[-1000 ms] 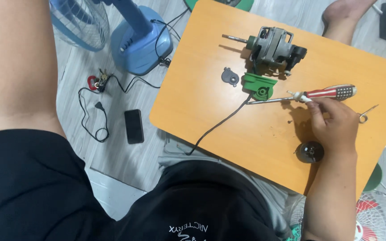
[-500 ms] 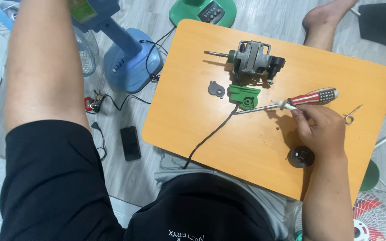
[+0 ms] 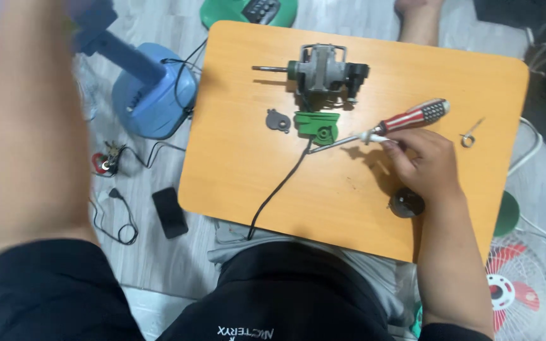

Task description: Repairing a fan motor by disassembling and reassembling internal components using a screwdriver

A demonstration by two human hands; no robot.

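At the far left the left arm [image 3: 39,126] rises out of frame past the blue fan base [image 3: 153,95] on the floor, its hand unseen, so its grip cannot be told. On the orange surface [image 3: 254,183], near the far edge, sits the fan motor [image 3: 323,69], with a small grey plate [image 3: 278,120] and a green plastic housing [image 3: 317,126] just in front of it. The screwdriver [image 3: 406,120] lies toward the right side, its tip beside the green housing; it looks light and stiff, the ribbed striped handle the natural place to take it. The right hand [image 3: 421,164] rests with fingers curled together, fingertips touching the shaft where it meets the handle. A dark round knob [image 3: 406,203] lies by the wrist, a small metal clip [image 3: 469,137] near the right edge.
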